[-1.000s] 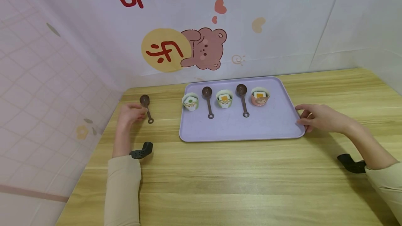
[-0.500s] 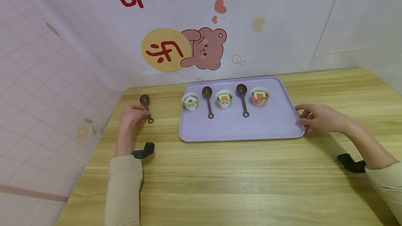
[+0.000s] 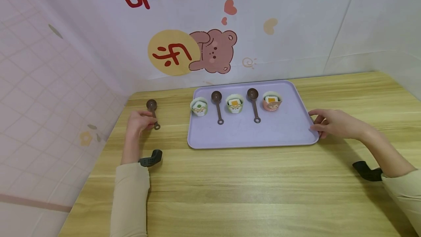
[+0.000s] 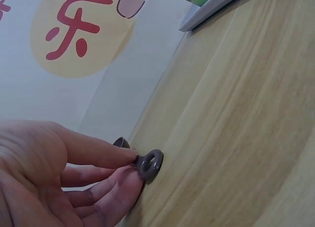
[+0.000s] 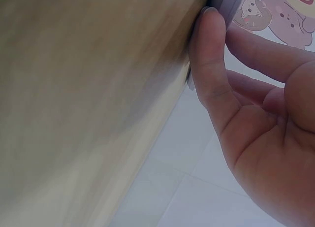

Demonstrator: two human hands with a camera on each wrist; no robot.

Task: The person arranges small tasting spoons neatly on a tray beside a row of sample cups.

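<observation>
In the head view my left hand is at the far left of the table, pinching the handle of a brown measuring spoon. The left wrist view shows thumb and fingers closed on that handle near its ring end, with the bowl partly hidden behind the fingers. A lilac tray lies at the middle back. My right hand grips its right edge, thumb and index finger at the rim. On the tray stand paper cups with small white pieces inside, alternating with two brown measuring spoons.
One pink paper cup is rightmost on the tray. The wooden table meets a wall printed with a bear at the back. A pale tiled-pattern wall runs along the left. Black wrist mounts stick out below both hands.
My left hand has shifted slightly right and down along the spoon, its fingers now on the handle. The right hand and the tray stay in place.
</observation>
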